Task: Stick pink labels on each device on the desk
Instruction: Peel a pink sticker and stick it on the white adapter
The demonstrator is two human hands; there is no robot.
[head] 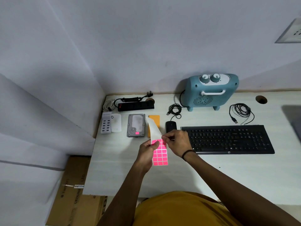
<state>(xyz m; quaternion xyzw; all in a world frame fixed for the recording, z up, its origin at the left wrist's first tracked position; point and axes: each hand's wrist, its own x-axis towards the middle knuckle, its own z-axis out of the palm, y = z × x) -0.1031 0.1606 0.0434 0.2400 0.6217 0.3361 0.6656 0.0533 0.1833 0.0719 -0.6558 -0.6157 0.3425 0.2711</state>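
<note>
My left hand (pixel 147 153) holds a strip of pink labels (pixel 160 156) above the desk; its bare white backing curls up and away. My right hand (pixel 176 143) pinches the strip's top right edge at a pink label. Behind them lie a hard drive (pixel 136 125) with one pink label (pixel 137 133) on it, an orange device (pixel 154 119) partly hidden by the backing, and a black mouse (pixel 171 125). A black keyboard (pixel 228 139) sits to the right. At the left are a white multi-port charger (pixel 106 124), a white box (pixel 116 122) and a black power strip (pixel 136 106).
A blue heater (pixel 211 92) stands at the back against the wall. Coiled black cables (pixel 241 111) lie beside it. The white desk (pixel 114 168) meets a wall on the left. Cardboard boxes (pixel 73 193) sit below its left edge. A cable hole (pixel 261 99) is at the back right.
</note>
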